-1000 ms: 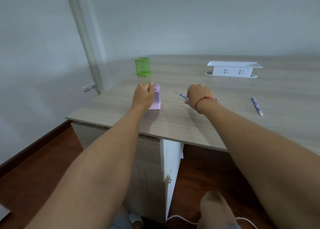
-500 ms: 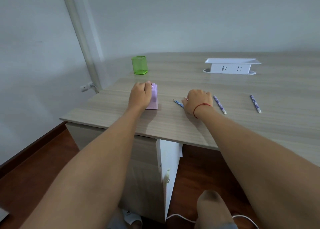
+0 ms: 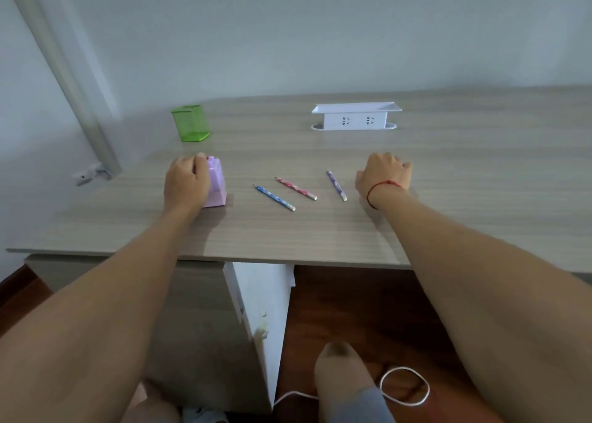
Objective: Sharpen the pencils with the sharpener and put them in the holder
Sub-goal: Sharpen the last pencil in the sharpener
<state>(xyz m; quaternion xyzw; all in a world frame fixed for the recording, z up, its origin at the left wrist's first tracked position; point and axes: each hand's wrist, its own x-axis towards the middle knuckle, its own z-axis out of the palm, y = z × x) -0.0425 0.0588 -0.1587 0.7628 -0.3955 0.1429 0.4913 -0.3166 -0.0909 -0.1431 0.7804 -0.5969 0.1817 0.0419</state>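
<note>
The lilac sharpener [image 3: 217, 183] is stood upright on the left part of the wood-grain worktop [image 3: 320, 230] and is grasped from its left side by the left hand [image 3: 185, 183], whose fingers are curled round the body, with one fingertip seen at its top edge. Three pencils are laid loose on the worktop between the two hands, and none is touched by either hand: a blue pencil [image 3: 275, 197] is found nearest the sharpener, a pink pencil [image 3: 296, 188] just beside and slightly behind it, and a purple pencil [image 3: 337, 185] further right, near the right hand. All three are set at a slant, with their far ends pointed up and to the left, and they are kept apart from one another. The right hand [image 3: 382, 175] is lowered to the worktop with its back turned to the camera and its fingers bent down on the far side; whether anything is held beneath them cannot be told. A red string bracelet [image 3: 382, 187] is worn on that wrist. The green holder [image 3: 191, 123] is set upright behind the sharpener, apart from it, towards the back left of the worktop. A white socket box [image 3: 356, 116] is placed at the back, behind the right hand and well apart from it. Below the worktop's near edge, a white cable [image 3: 405, 385] is looped on the dark wooden floor [image 3: 368, 300]
</note>
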